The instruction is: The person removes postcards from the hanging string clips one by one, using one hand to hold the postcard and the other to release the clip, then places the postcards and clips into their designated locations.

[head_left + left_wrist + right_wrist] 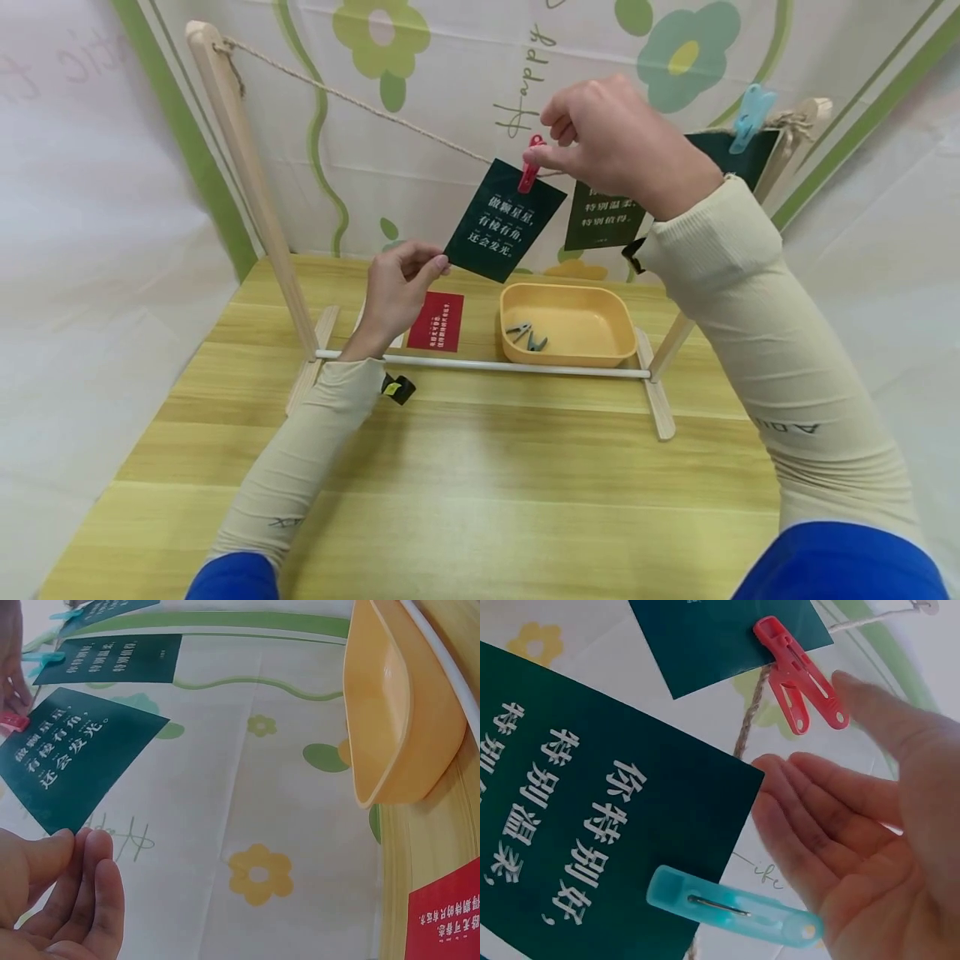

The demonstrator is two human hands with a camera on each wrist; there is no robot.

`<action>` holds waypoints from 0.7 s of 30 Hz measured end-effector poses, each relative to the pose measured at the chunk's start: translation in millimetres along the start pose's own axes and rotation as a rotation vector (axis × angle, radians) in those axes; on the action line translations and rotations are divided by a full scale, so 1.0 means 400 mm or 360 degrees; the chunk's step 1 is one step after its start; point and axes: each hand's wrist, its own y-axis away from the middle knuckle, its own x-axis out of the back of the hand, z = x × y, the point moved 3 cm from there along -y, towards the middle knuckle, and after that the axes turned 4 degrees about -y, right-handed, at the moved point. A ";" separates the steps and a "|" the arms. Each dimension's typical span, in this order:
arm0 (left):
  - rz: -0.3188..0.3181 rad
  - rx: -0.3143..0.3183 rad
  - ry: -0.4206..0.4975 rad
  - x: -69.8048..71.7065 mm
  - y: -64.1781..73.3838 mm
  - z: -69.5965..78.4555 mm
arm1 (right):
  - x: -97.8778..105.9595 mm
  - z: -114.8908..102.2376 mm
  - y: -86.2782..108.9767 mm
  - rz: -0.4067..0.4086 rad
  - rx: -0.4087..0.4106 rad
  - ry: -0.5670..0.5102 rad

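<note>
A dark green card [498, 221] with white writing hangs tilted from the rope, a red clothespin [799, 679] clamped on its upper edge. My left hand [405, 287] pinches the card's lower left corner between thumb and fingers. Beside the clothespin is my right hand [862, 795], its thumb tip right at one handle and its other fingers apart from it. The clothespin's handles stand spread. A second green card [592, 795] hangs to the right, held by a light blue clothespin [731, 907], and partly hidden by my right hand in the head view.
The rope [360, 104] runs between two wooden posts, joined low by a white bar [465, 363]. Behind the bar, a yellow basin [570, 292] holds two small clothespins [527, 333]. A red card [437, 322] lies on the wooden table [480, 492]. Another blue clothespin [752, 117] grips a card at right.
</note>
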 end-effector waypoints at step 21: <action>0.0001 0.0031 -0.0021 -0.001 -0.002 0.008 | 0.002 -0.010 -0.024 -0.0116 0.0037 -0.0011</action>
